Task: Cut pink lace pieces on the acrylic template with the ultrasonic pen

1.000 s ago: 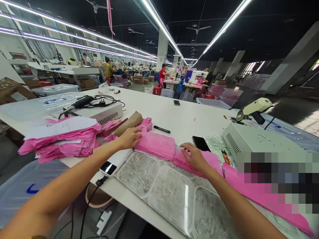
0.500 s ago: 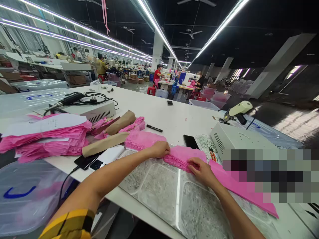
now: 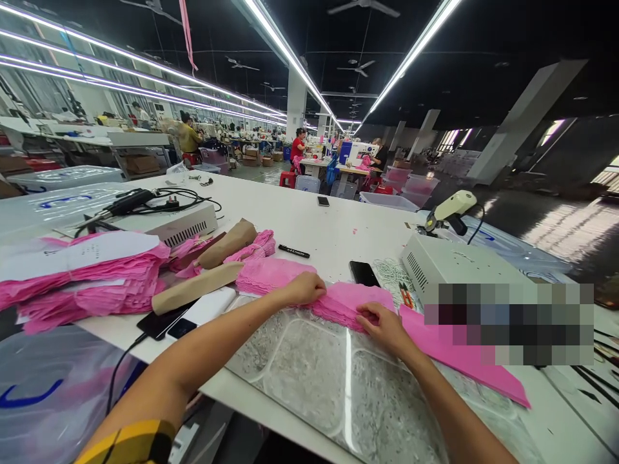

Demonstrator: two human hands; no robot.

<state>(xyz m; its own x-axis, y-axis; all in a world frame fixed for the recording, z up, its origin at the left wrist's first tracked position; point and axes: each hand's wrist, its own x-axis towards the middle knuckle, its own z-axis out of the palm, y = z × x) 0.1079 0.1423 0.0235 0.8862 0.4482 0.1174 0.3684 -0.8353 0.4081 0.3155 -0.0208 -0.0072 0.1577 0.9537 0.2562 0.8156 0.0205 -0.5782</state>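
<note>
A stack of thin pink fabric pieces (image 3: 363, 295) lies on a grey marble-patterned mat (image 3: 309, 367) in the middle of the head view. My left hand (image 3: 309, 288) is at the stack's left end, its fingers closed on the fabric edge there. At the near right edge my right hand (image 3: 383, 327) pinches the layers between thumb and fingers. A second pink stack (image 3: 273, 274) sits just left of my left hand. To the right, a long, brighter pink stack (image 3: 464, 354) lies slantwise beside my right forearm.
Tan rolls (image 3: 198, 288), phones and a bundled pink pile (image 3: 97, 277) are at left. Beyond the stacks lie a black marker (image 3: 294, 251), a black phone (image 3: 363, 274) and orange-handled snips (image 3: 405, 295). A grey box (image 3: 464, 264) stands at right. People sit farther off.
The view has turned slightly, shifting everything left in the picture. Both hands stay at the same stack, where a slanting crease now shows across the top pink layers.
</note>
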